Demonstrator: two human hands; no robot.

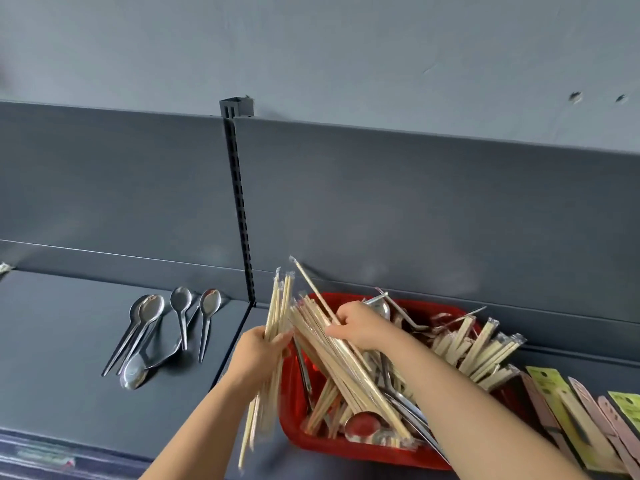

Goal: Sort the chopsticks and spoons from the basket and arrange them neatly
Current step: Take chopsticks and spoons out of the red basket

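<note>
the chopstick bundle (277,308) stands near upright, tips up, just left of the red basket (346,452); a second sheaf (346,368) leans up-left out of it. lower ends blur, and the basket's spoons (363,424) lie half buried. the left hand (258,353) grips the bundle; the right hand (358,327) curls round the sheaf.

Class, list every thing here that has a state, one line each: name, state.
Left hand: grips a chopstick bundle, lifted.
Right hand: grips more chopsticks over the basket.
basket: part full, cutlery mixed.
Spoons: lie loose on the shelf, left of the basket.
</note>
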